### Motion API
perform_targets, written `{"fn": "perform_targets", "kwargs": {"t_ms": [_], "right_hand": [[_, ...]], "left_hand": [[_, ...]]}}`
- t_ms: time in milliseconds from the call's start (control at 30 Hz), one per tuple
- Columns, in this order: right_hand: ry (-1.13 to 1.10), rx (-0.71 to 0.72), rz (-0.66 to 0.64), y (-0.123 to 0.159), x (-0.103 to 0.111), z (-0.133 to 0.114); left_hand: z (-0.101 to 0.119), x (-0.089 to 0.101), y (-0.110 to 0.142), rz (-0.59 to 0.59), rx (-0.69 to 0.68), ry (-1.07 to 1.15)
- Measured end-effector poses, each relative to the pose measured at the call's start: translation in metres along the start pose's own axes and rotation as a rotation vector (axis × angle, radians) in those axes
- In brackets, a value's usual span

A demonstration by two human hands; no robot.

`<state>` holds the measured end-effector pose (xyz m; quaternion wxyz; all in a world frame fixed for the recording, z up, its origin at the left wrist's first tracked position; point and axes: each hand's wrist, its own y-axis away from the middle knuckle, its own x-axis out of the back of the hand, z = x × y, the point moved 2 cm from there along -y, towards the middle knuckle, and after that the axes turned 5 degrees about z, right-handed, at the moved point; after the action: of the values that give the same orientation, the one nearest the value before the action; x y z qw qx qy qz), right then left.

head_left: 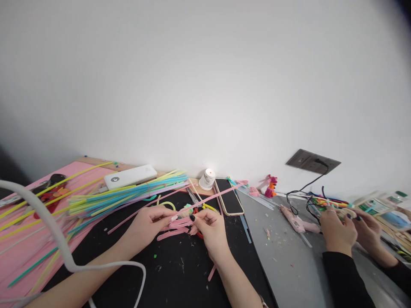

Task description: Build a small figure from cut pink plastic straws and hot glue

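Head view shows a long pink strip (212,197) slanting up from the person's fingertips, across the dark phone (231,204) lying near the wall. From where I stand, the left hand (152,222) has thumb and forefinger pinched together on its near end; the right hand (212,231) is just beside it, thumb and forefinger drawn narrow over some folded pink strips (172,234), though I can't tell exactly what sits between those tips. All this is above the black mat (167,273), with a bundle of pastel stems (128,196) to the left and a paper cup (207,179) behind. The strip looks fuzzy and should be nearly weightless, soft outside yet probably wiry within, so I'd expect it to bend easily, hold a crease and hardly slip. Best gripped close to the bend, I'd say, because the long free end could whip about or snag.
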<state>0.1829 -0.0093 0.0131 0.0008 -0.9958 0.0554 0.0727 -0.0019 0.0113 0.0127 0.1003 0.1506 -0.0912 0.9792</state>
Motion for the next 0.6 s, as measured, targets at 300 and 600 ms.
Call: {"fn": "perform_targets", "kwargs": {"t_ms": [300, 600], "right_hand": [[-0.018, 0.03, -0.007, -0.0024, 0.0009, 0.0006], [-0.066, -0.017, 0.025, -0.003, 0.0017, 0.0001]], "left_hand": [[-0.0001, -0.0006, -0.0006, -0.106, -0.134, -0.137], [0.0015, -0.0029, 0.0017, -0.092, -0.217, -0.193]]}}
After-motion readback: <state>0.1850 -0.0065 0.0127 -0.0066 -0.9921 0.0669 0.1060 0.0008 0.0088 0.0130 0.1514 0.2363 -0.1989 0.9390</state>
